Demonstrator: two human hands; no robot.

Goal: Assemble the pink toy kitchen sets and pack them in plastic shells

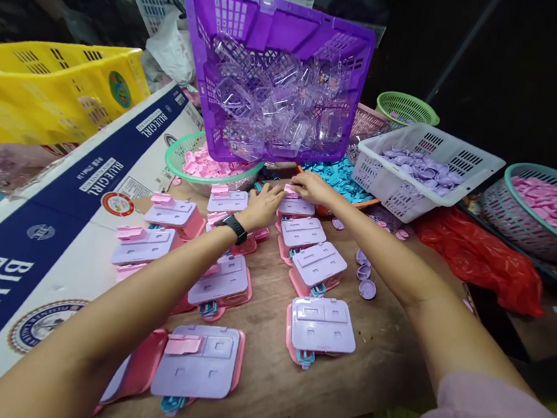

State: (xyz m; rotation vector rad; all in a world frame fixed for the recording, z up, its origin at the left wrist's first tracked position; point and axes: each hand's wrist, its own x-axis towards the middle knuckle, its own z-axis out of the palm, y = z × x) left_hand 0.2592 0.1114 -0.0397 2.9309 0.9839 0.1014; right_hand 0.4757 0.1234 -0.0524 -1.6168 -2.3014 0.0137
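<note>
Both arms reach forward over a wooden table (264,375) covered with several pink-and-lilac plastic cases (321,325). My left hand (262,207), with a black watch on the wrist, rests fingers down on the far cases. My right hand (311,187) pinches a small pink plastic piece (291,189) at the farthest case (296,206) in the right column. A green bowl of small pink pieces (203,163) sits just beyond my left hand.
A tilted purple basket (279,28) of clear plastic parts stands at the back. A white basket of lilac discs (421,168), a teal basket of pink discs (555,207), blue parts (342,176), a red bag (479,255), a yellow crate (45,88) and a printed cardboard box (55,224) surround the table.
</note>
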